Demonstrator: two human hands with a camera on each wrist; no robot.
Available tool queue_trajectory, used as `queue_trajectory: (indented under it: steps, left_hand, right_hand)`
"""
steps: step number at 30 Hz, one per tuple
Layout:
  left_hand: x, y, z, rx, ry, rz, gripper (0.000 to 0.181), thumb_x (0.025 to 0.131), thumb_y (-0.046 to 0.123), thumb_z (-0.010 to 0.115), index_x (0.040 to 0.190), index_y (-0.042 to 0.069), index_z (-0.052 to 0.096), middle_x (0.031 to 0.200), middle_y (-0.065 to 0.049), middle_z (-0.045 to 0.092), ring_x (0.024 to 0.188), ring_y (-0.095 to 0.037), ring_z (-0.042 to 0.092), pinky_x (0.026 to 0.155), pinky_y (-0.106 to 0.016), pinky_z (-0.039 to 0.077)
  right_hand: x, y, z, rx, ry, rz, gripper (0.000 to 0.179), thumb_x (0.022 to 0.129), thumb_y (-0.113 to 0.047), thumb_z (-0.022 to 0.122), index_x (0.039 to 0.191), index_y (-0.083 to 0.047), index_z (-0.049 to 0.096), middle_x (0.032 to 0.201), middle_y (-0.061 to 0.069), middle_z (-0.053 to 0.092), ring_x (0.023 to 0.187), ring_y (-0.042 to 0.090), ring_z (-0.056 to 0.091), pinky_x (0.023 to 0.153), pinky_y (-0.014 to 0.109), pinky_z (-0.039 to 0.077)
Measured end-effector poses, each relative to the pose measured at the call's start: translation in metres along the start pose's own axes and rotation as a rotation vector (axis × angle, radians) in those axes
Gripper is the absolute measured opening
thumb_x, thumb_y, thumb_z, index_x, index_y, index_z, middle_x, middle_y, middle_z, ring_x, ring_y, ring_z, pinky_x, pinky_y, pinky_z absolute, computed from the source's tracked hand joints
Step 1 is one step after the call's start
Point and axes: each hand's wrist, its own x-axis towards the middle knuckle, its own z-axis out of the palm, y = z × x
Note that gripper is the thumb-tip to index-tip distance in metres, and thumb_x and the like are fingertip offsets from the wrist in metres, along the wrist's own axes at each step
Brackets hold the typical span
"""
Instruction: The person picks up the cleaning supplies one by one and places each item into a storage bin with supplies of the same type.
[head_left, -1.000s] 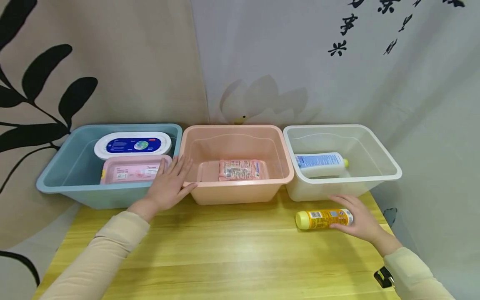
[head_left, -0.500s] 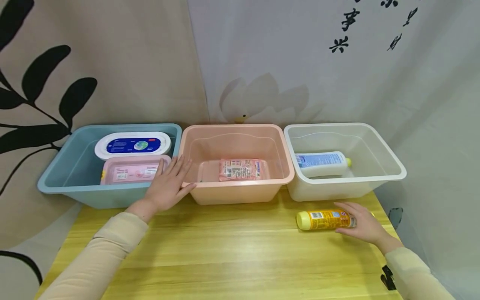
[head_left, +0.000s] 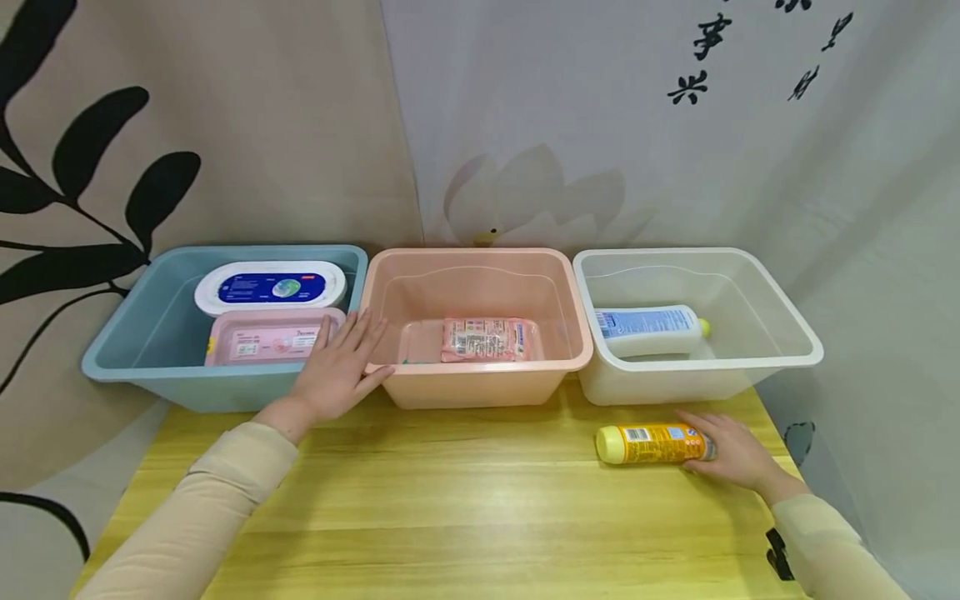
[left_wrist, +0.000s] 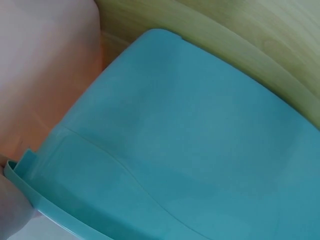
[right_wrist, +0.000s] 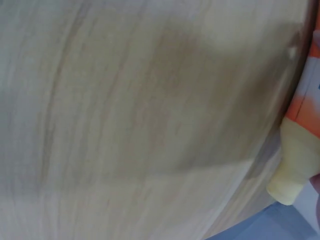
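My left hand (head_left: 336,371) lies with straight, spread fingers across the adjoining rims of the blue bin (head_left: 217,393) and the peach bin (head_left: 480,387). In the left wrist view, part of the hand (left_wrist: 12,210) touches the rim of the blue bin (left_wrist: 165,130). My right hand (head_left: 735,450) holds the right end of a yellow bottle (head_left: 652,444), thumb on the near side and fingers on the far side. The bottle lies on its side on the table, label up. At the right wrist view's edge, the bottle (right_wrist: 300,150) shows its pale yellow neck.
In the blue bin are a white oval pack (head_left: 270,287) and a pink box (head_left: 273,336). A pink packet (head_left: 483,340) lies in the peach bin. The white bin (head_left: 660,385) holds a white-and-blue bottle (head_left: 651,332). Below them is the wooden table (head_left: 465,500).
My right hand has slid right along the yellow bottle towards its end, uncovering more of the label. The left hand stays on the rims. The view has shifted slightly.
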Motion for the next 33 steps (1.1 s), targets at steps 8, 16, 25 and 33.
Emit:
queue_trajectory:
  steps: [8, 16, 25, 33]
  left_hand:
    - [-0.001, 0.0, -0.003, -0.001, -0.004, -0.006, 0.071, 0.095, 0.05, 0.041, 0.15, 0.011, 0.019, 0.156, -0.02, 0.013, 0.143, -0.04, 0.012, 0.114, -0.059, -0.002]
    - [0.0, 0.001, -0.003, -0.003, -0.012, -0.001, 0.071, 0.096, 0.051, 0.039, 0.151, 0.012, 0.018, 0.156, -0.019, 0.012, 0.144, -0.04, 0.011, 0.114, -0.059, -0.002]
    - [0.0, 0.0, -0.002, 0.005, -0.014, -0.007, 0.07, 0.096, 0.051, 0.039, 0.15, 0.012, 0.019, 0.156, -0.019, 0.011, 0.143, -0.04, 0.011, 0.114, -0.059, -0.001]
    - [-0.001, 0.001, -0.002, 0.003, 0.01, 0.002, 0.068, 0.095, 0.05, 0.04, 0.149, 0.011, 0.024, 0.156, -0.02, 0.015, 0.143, -0.041, 0.014, 0.114, -0.059, 0.001]
  right_hand:
    - [0.004, -0.001, -0.002, -0.018, -0.029, -0.016, 0.069, 0.061, -0.034, 0.083, 0.119, -0.005, 0.061, 0.105, 0.017, 0.067, 0.093, 0.037, 0.06, 0.08, 0.056, 0.045]
    - [-0.003, -0.015, -0.014, 0.052, -0.049, 0.045, 0.066, 0.062, -0.039, 0.083, 0.116, -0.007, 0.064, 0.104, 0.013, 0.069, 0.083, 0.025, 0.064, 0.067, 0.037, 0.049]
    - [-0.006, -0.031, -0.037, 0.115, -0.032, 0.089, 0.062, 0.062, -0.041, 0.083, 0.114, -0.011, 0.066, 0.095, 0.008, 0.072, 0.068, 0.001, 0.051, 0.055, 0.022, 0.038]
    - [-0.011, -0.037, -0.054, 0.227, -0.041, 0.112, 0.061, 0.065, -0.034, 0.083, 0.117, -0.008, 0.065, 0.098, 0.015, 0.07, 0.066, -0.003, 0.046, 0.053, 0.019, 0.038]
